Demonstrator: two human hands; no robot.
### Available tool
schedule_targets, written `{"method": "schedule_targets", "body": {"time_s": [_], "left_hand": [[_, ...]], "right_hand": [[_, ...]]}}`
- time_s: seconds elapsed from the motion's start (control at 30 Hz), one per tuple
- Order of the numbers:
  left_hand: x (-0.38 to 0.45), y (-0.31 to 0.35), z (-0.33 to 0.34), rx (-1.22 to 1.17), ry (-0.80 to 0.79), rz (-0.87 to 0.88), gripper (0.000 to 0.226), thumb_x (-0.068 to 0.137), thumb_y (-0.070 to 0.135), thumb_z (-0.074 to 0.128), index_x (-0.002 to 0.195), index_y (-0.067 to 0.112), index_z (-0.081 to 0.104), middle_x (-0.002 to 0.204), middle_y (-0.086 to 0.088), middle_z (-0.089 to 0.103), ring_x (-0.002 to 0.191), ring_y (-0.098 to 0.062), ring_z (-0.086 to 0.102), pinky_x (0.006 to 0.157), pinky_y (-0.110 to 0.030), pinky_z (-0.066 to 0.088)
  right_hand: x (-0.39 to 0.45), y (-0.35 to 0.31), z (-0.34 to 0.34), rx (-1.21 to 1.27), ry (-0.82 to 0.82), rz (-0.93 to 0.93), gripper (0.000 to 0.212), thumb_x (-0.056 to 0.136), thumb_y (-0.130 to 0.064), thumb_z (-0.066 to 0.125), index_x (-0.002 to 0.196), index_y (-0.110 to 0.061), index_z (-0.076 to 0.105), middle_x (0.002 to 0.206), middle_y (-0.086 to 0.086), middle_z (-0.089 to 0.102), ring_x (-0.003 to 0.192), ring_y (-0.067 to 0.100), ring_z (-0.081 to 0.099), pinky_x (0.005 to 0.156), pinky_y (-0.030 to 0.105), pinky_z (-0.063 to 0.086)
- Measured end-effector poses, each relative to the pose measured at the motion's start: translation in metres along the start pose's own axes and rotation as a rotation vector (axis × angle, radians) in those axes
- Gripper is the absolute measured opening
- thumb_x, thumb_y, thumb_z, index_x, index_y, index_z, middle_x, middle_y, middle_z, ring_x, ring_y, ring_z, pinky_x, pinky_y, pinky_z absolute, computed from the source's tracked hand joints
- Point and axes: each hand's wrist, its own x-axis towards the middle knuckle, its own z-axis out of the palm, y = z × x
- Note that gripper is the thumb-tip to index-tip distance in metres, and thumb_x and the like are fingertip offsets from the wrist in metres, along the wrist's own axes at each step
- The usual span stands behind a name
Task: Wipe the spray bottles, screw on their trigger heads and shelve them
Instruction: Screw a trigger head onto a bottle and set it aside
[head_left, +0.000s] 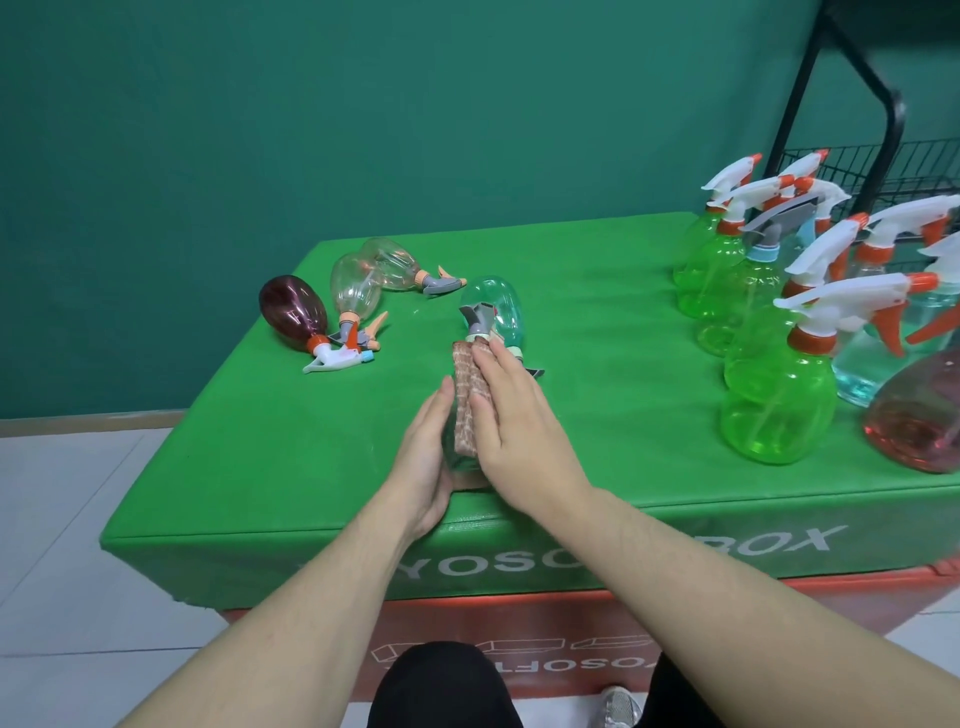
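near the middle of the frame, a clear spray bottle (457, 441) is held between two hands on the green box (597, 322). the left hand (423, 462) is laid against its side with fingers straight; the right hand (514, 436) presses a pinkish cloth (465, 405) onto it, fingers flat and together. the bottle is judged light, thin-walled and slippery, so it is best steadied at the belly. unfinished bottles (332, 306) lie at upper left.

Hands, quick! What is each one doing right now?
Left hand: open, fingers straight, cupping the side of a clear bottle.
Right hand: open, fingers straight, pressing a brownish cloth on that bottle.
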Motion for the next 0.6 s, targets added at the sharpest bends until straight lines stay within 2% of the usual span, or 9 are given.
{"method": "schedule_targets", "body": {"time_s": [0.1,0.33,0.5,0.6], "left_hand": [[0.000,0.000,-0.001,-0.035,0.006,-0.010,0.050,0.102,0.056,0.041,0.140,0.030,0.060,0.126,-0.001,0.074,0.104,-0.018,0.075,0.068,-0.046,0.062],[0.001,-0.003,-0.003,-0.046,0.039,-0.035,0.046,0.108,0.052,0.034,0.137,0.027,0.059,0.113,0.001,0.078,0.100,-0.021,0.077,0.063,-0.046,0.062],[0.000,-0.004,-0.003,-0.040,0.064,-0.041,0.045,0.109,0.051,0.031,0.123,0.030,0.069,0.113,0.001,0.078,0.097,-0.018,0.076,0.070,-0.043,0.057],[0.000,-0.003,-0.002,-0.047,0.054,-0.050,0.046,0.109,0.050,0.032,0.122,0.028,0.070,0.117,-0.001,0.077,0.099,-0.017,0.076,0.073,-0.038,0.056]], "right_hand": [[0.013,-0.007,-0.003,-0.021,-0.029,0.019,0.051,0.106,-0.026,0.040,0.156,-0.015,0.036,0.164,0.000,0.027,0.151,0.012,0.021,0.125,0.032,0.015],[0.025,-0.008,0.001,0.075,-0.027,0.168,0.050,0.107,-0.027,0.037,0.156,-0.018,0.035,0.158,0.000,0.040,0.145,0.014,0.035,0.121,0.034,0.026],[0.011,-0.004,0.008,-0.041,-0.057,0.051,0.058,0.103,-0.038,0.025,0.157,-0.016,0.033,0.164,0.003,0.029,0.151,0.017,0.025,0.124,0.037,0.021],[-0.004,0.003,0.007,-0.104,-0.045,-0.023,0.059,0.104,-0.040,0.021,0.158,-0.018,0.029,0.166,0.002,0.022,0.153,0.015,0.019,0.123,0.044,0.023]]}}
